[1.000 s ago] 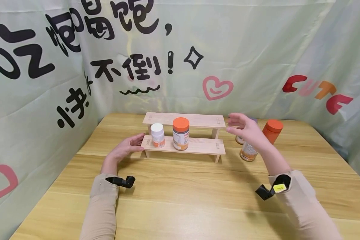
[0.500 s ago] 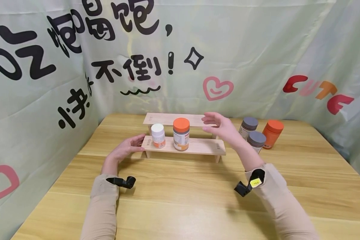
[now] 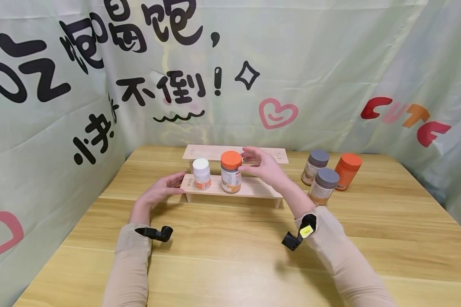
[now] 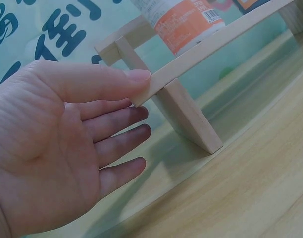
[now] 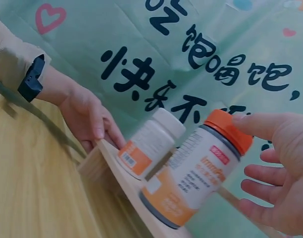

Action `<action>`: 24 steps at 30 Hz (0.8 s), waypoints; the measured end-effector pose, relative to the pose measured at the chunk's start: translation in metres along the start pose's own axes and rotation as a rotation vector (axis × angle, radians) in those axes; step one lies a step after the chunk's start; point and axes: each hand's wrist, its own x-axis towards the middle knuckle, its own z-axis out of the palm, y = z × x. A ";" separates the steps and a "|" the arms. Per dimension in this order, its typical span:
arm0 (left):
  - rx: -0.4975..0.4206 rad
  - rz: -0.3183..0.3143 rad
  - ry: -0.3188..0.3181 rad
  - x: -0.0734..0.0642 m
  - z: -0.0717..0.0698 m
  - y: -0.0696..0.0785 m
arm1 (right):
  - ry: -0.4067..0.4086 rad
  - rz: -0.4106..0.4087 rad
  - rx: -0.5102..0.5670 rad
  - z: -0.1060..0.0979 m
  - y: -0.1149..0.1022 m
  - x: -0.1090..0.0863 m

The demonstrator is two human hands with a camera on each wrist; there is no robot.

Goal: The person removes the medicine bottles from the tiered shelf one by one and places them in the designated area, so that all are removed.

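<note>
A two-step wooden rack (image 3: pixel 259 187) stands on the table. On its lower step sit a small white-capped bottle (image 3: pixel 202 174) and a larger orange-capped bottle (image 3: pixel 231 177), both upright. My left hand (image 3: pixel 160 189) holds the left end of the lower step, thumb at the front edge and index finger behind it; the other fingers are loosely extended in the left wrist view. Just right of the orange-capped bottle is my right hand (image 3: pixel 264 169), its fingers spread apart and holding nothing. In the right wrist view its thumb (image 5: pixel 260 125) overlaps the orange cap; contact cannot be told.
Two grey-capped bottles (image 3: pixel 316 166) and an orange bottle (image 3: pixel 348 172) stand on the table (image 3: pixel 215 256) right of the rack. The rack's upper step (image 3: pixel 215 151) lies behind the lower one. A printed cloth (image 3: pixel 322 64) hangs behind.
My right hand has moved left from beside the grey-capped bottles, across the rack's right end, to the orange-capped bottle. The left hand stays at the rack's left end.
</note>
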 end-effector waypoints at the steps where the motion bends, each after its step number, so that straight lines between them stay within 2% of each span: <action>1: 0.002 -0.003 0.000 0.000 0.000 0.000 | -0.001 -0.006 -0.014 0.002 0.001 0.001; 8: 0.003 -0.010 0.002 0.000 0.000 0.000 | -0.032 -0.027 -0.048 0.014 0.008 0.007; 15: -0.003 -0.010 0.001 0.000 -0.001 -0.001 | -0.017 -0.020 -0.025 0.021 0.009 0.007; 24: -0.005 -0.020 0.004 0.001 0.000 -0.001 | -0.007 -0.015 -0.047 0.024 0.012 0.009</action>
